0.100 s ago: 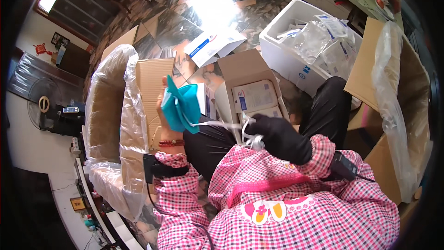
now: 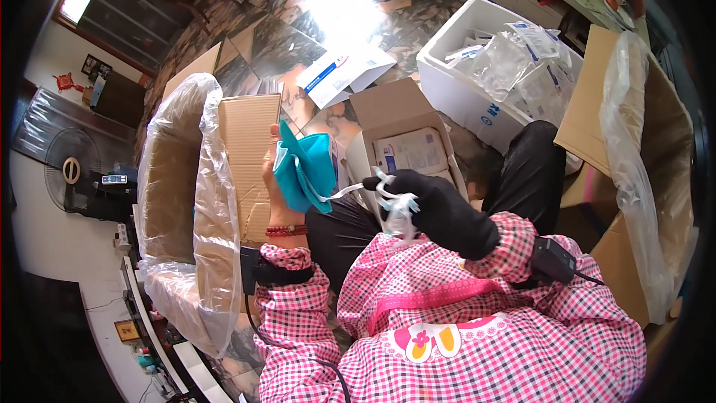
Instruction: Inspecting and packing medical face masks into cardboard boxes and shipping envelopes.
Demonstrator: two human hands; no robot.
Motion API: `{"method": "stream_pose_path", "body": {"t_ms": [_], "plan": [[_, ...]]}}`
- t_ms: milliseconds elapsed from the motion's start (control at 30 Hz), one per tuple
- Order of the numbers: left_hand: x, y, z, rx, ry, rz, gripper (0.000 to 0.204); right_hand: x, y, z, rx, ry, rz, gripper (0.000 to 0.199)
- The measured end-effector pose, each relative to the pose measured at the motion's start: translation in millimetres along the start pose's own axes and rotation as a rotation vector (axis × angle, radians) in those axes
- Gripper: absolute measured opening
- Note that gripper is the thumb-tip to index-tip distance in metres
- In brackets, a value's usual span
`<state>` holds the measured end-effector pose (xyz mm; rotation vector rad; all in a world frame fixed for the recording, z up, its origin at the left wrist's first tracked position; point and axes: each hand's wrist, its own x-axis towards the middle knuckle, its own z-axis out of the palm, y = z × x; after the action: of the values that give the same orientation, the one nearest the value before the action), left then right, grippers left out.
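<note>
My bare left hand [image 2: 274, 194], with a red beaded bracelet at its wrist, grips a folded teal fabric piece [image 2: 309, 168] that has a pale edge. From the fabric's lower edge a thin white strap [image 2: 343, 192] runs to my right hand [image 2: 447, 213], which wears a black glove. Its fingers are closed on the strap and on a small tangle of white strips and clear plastic [image 2: 400, 209] hanging below them. Both hands are above my lap. Just beyond them stands an open small carton [image 2: 391, 108] with flat white packets [image 2: 410, 153] inside.
A tall carton lined with clear plastic [image 2: 171, 179] stands at left, another lined carton [image 2: 626, 164] at right. A white foam box [image 2: 459, 30] holds several clear and white packets. A folded white and blue box [image 2: 347, 71] lies on the marbled floor. A fan [image 2: 71, 170] is far left.
My left hand with the teal fabric has shifted slightly right. My right fingertips have moved left and up, so the stretch of strap between the hands is shorter.
</note>
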<state>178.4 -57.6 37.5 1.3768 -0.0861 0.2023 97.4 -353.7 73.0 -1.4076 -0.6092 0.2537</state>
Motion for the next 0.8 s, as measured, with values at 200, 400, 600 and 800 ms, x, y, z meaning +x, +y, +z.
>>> {"method": "stream_pose_path", "body": {"t_ms": [200, 400, 600, 800], "plan": [[-14.6, -2.6, 44.1, -0.21, 0.181, -0.22, 0.04, 31.1, 20.0, 35.4, 0.46, 0.08, 0.505, 0.02], [-21.0, 15.7, 64.8, 0.042, 0.239, -0.274, 0.047, 36.5, 14.6, 19.5, 0.182, -0.058, 0.71, 0.03], [-25.1, -9.5, 70.3, 0.144, 0.12, -0.293, 0.049, 45.3, 102.4, -14.2, 0.179, -0.03, -0.036, 0.026], [-54.4, -1.6, 86.1, 0.226, -0.167, -0.278, 0.044, 29.7, 12.7, -41.7, 0.297, 0.226, 0.385, 0.031]]}}
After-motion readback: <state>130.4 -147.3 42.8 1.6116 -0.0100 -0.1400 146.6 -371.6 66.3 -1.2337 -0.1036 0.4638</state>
